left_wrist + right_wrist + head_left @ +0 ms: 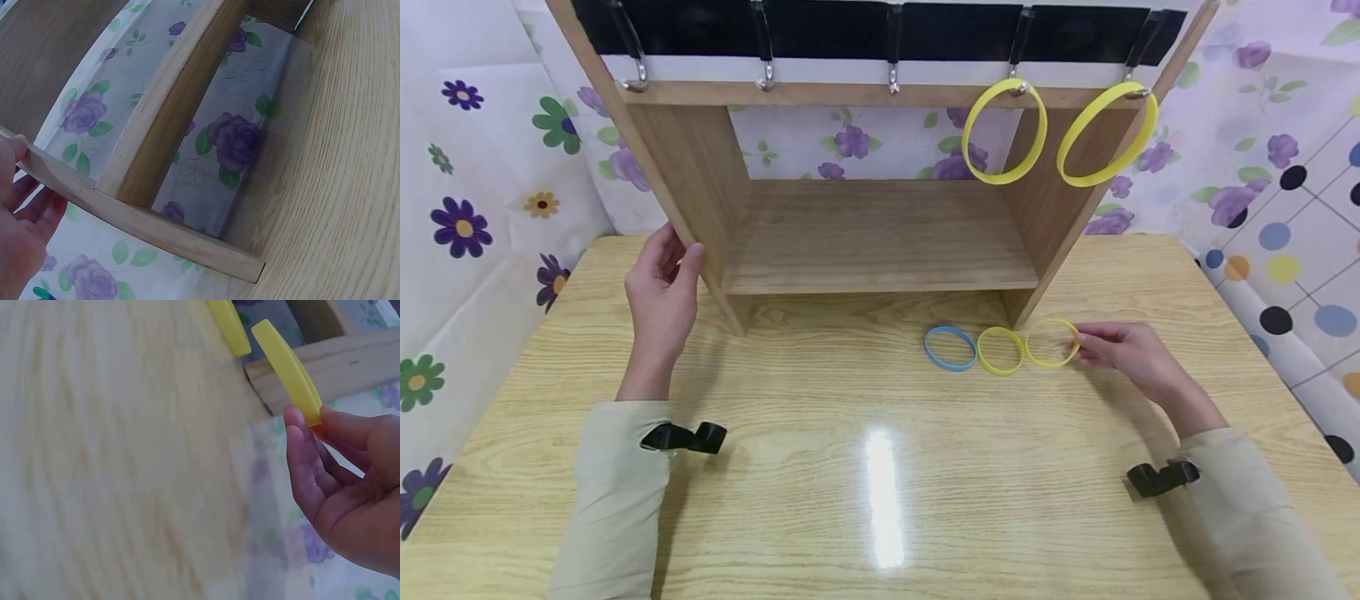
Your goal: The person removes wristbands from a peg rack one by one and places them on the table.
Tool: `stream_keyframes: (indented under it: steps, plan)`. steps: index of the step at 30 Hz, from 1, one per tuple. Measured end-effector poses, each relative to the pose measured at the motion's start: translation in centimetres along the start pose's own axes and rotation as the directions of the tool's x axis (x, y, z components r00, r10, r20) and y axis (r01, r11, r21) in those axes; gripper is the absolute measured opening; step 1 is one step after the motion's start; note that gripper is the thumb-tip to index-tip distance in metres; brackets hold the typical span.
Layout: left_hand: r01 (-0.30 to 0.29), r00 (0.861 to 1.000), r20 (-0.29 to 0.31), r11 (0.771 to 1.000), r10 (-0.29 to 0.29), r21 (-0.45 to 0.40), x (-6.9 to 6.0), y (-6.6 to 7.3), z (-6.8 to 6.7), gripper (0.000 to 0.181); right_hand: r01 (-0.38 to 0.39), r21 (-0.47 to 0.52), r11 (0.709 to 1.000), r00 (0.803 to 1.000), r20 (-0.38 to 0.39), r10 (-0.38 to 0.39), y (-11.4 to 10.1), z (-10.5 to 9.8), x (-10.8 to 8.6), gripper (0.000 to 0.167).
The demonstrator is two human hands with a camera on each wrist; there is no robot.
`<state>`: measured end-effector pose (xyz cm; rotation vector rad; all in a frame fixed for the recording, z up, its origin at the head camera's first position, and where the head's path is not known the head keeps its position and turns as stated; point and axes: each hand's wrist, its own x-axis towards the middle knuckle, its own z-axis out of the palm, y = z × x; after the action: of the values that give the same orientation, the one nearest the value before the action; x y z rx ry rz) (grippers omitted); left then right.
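Observation:
My right hand [1116,354] pinches the edge of a yellow ring [1052,363] between thumb and fingers, just in front of the rack's right foot; the right wrist view shows this yellow ring [290,375] edge-on. To its left lie a second yellow ring [1000,372] and a blue ring [951,367] on the table. On the left, my left hand [662,296] grips the front edge of the side panel of the wooden rack [880,283], thumb on one side and fingers on the other, as the left wrist view shows. Two more yellow rings hang on the rack's right-hand hooks.
Several metal hooks [765,77] line the top board of the rack; the three from the left carry no ring. Beneath everything spreads a wood-grain table [805,500]. Flowered cloth [475,167] hangs behind and at the left, dotted cloth [1300,275] at the right.

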<state>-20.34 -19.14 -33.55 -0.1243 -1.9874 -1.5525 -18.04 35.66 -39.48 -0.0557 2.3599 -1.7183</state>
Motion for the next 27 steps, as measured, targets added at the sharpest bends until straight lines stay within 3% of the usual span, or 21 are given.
stream_keyframes:
  steps: [9,27]
  plan:
    - [0.035,0.999,-0.022,0.999,-0.035,0.012,0.0,0.1,-0.1,0.036,-0.022,-0.034,0.999,0.999,0.036,0.023,1.1,-0.4,0.5,0.042]
    - [0.015,1.000,-0.012,1.000,-0.015,0.011,0.0,0.0,0.1,0.036,-0.051,-0.223,0.973,0.998,0.022,0.057,0.7,-0.3,0.4,0.043]
